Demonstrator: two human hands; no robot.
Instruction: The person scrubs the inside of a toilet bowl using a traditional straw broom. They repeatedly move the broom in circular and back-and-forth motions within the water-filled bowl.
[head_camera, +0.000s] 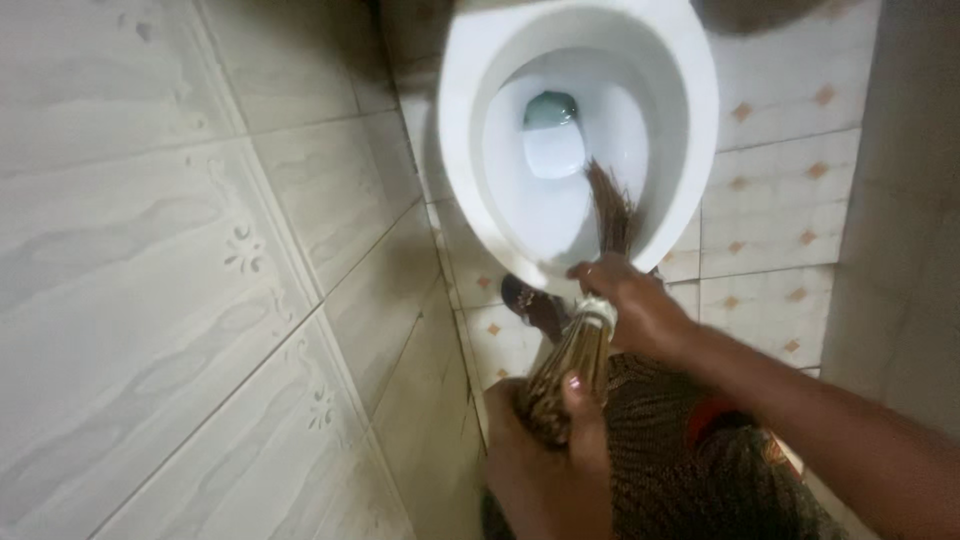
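A bundled stick broom (577, 360) runs from my hands into a white toilet bowl (470, 120). Its brown bristle tips (612, 205) rest against the inner right wall of the bowl, beside the water at the bottom. My right hand (630, 300) grips the broom just above its light binding, near the bowl's front rim. My left hand (545, 440) holds the thick rear end of the bundle, thumb on top.
A pale tiled wall (180, 270) fills the left side, close to the bowl. The floor (770, 230) has white tiles with small orange diamonds. My foot in a dark sandal (530, 303) stands under the bowl's front. Patterned cloth (690, 460) covers my lap.
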